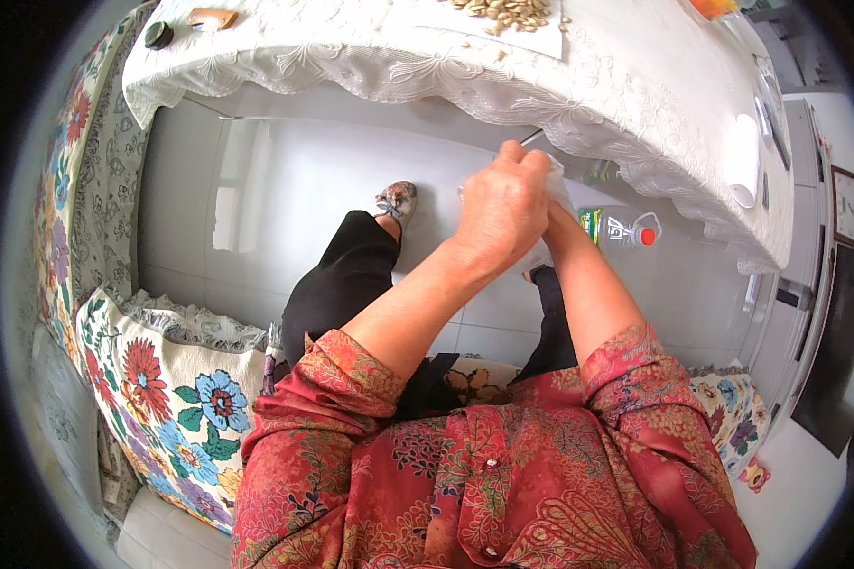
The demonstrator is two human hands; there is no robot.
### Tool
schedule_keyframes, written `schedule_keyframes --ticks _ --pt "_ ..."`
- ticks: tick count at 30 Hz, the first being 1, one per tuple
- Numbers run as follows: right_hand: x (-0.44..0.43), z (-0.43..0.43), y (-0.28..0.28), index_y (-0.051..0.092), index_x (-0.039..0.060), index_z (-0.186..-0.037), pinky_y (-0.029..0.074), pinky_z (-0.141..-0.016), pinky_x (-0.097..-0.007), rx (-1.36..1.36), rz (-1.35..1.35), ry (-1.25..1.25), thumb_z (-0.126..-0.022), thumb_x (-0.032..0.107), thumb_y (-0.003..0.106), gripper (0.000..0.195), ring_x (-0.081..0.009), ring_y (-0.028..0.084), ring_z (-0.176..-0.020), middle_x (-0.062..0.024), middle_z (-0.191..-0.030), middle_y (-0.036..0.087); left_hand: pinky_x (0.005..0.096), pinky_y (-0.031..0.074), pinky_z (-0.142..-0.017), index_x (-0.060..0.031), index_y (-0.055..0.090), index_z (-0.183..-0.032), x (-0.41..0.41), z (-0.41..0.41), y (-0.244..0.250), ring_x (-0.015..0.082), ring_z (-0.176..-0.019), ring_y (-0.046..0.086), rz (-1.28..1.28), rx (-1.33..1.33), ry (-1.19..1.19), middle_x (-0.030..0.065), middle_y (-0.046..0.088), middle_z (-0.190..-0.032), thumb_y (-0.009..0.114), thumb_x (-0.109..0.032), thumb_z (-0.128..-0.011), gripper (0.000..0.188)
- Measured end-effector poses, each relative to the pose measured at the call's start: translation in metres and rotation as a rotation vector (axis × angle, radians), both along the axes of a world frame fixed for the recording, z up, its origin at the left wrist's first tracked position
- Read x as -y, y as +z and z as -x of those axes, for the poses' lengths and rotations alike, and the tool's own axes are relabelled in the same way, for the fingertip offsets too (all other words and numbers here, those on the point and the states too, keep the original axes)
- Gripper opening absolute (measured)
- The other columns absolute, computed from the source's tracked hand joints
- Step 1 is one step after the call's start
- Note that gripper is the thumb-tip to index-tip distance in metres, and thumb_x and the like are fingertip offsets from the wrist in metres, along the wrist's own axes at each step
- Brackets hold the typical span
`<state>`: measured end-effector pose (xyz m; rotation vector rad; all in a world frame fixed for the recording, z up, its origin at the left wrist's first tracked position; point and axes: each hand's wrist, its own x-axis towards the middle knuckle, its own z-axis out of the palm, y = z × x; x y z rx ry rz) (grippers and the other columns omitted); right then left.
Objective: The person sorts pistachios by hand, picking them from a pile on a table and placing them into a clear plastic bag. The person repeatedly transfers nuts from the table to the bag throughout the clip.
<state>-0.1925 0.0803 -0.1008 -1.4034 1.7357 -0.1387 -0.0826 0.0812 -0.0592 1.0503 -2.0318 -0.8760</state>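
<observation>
My left hand (505,203) is closed like a fist, its back towards me, above the tiled floor. Whitish translucent plastic, seemingly a bag (556,186), shows beside and below it. My right hand (554,217) lies mostly hidden behind the left one, with only the wrist side in sight. Both hands meet at the plastic, and which fingers grip it is partly covered. Beyond them, a heap of seeds in shells (505,13) lies on a white sheet (541,44) on the table with the white lace tablecloth (413,60).
A large clear plastic bottle with a red cap (623,231) is on the floor right of my hands. On the table are a brown object (212,18), a round black lid (159,35) and a white cylindrical object (744,160). A floral-covered seat (178,398) is at left.
</observation>
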Motion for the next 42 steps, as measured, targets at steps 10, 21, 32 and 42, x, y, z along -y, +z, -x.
schedule_keyframes --ticks 10,21,32,42 --pt "-0.024 -0.022 -0.007 0.05 0.0045 -0.11 0.039 -0.087 -0.0385 1.007 0.192 -0.594 -0.09 0.025 0.048 0.029 -0.025 0.048 -0.104 -0.0143 -0.115 0.051 0.0409 0.051 -0.055 -0.0015 0.058 -0.085 -0.011 0.016 0.01 0.0341 -0.069 0.058 0.116 -0.069 -0.069 0.0149 0.054 -0.084 0.057 0.0 -0.066 0.019" --pt "0.007 -0.042 -0.028 0.055 0.002 -0.087 0.037 -0.056 -0.0305 2.011 -0.12 -0.656 -0.09 0.027 0.045 0.027 -0.0205 0.046 -0.07 -0.0127 -0.081 0.052 0.0367 0.05 -0.05 -0.0035 0.054 -0.085 -0.025 0.027 0.013 0.0276 -0.073 0.058 0.32 0.083 -0.212 0.0116 0.047 -0.083 0.059 -0.006 -0.061 0.025" --pt "-0.006 -0.065 -0.011 0.052 -0.0035 -0.103 0.049 -0.074 -0.033 1.426 0.028 -0.762 -0.091 0.023 0.044 0.03 -0.0211 0.055 -0.086 -0.0118 -0.094 0.055 0.0371 0.05 -0.052 -0.0039 0.053 -0.082 0.001 0.016 0.02 0.0292 -0.071 0.059 0.288 0.022 -0.049 0.012 0.051 -0.081 0.058 -0.002 -0.066 0.017" --pt "0.002 -0.057 0.025 0.053 -0.0033 -0.104 0.048 -0.081 -0.0324 1.439 0.086 -0.824 -0.094 0.015 0.037 0.027 -0.0185 0.056 -0.093 -0.011 -0.104 0.056 0.0349 0.049 -0.075 -0.0028 0.065 -0.093 0.058 -0.036 0.035 0.0309 -0.082 0.063 0.065 -0.054 0.275 0.0158 0.064 -0.092 0.059 -0.003 -0.072 0.023"
